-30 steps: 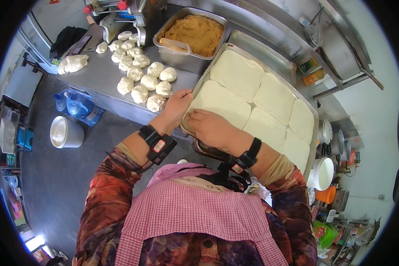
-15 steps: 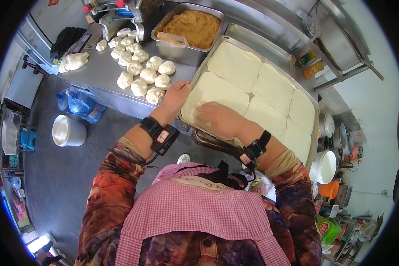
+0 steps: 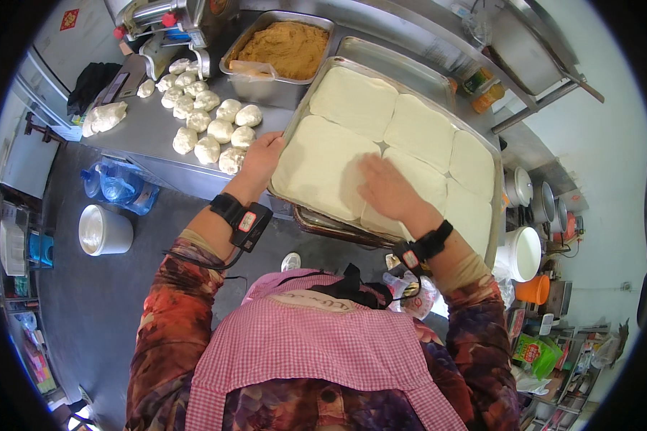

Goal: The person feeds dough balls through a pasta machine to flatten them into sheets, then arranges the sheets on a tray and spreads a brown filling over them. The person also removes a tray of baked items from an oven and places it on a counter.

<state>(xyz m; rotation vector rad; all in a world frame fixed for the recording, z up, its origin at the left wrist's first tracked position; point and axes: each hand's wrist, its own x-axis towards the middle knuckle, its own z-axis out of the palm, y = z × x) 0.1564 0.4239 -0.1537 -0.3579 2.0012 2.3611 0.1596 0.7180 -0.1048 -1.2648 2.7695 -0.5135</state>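
Note:
A large metal tray [image 3: 490, 151] lies on the steel counter, filled with several flat pale dough slabs [image 3: 357, 100]. My right hand [image 3: 385, 188] rests flat, fingers spread, on the slab nearest me [image 3: 316, 169]. My left hand [image 3: 262, 156] grips the tray's near left edge beside that slab. Both wrists carry black bands. Left of the tray sit several round dough balls [image 3: 212, 128] on the counter.
A deep pan of brown filling [image 3: 284, 49] stands behind the dough balls, with a metal machine [image 3: 172, 18] at the far left. A white bucket [image 3: 102, 230] and a blue water jug [image 3: 118, 188] stand on the floor. White pots [image 3: 521, 253] are at the right.
My right hand slid from the tray's near edge onto the middle of the nearest slab. My left hand stayed at the tray's left edge. The view shifted slightly.

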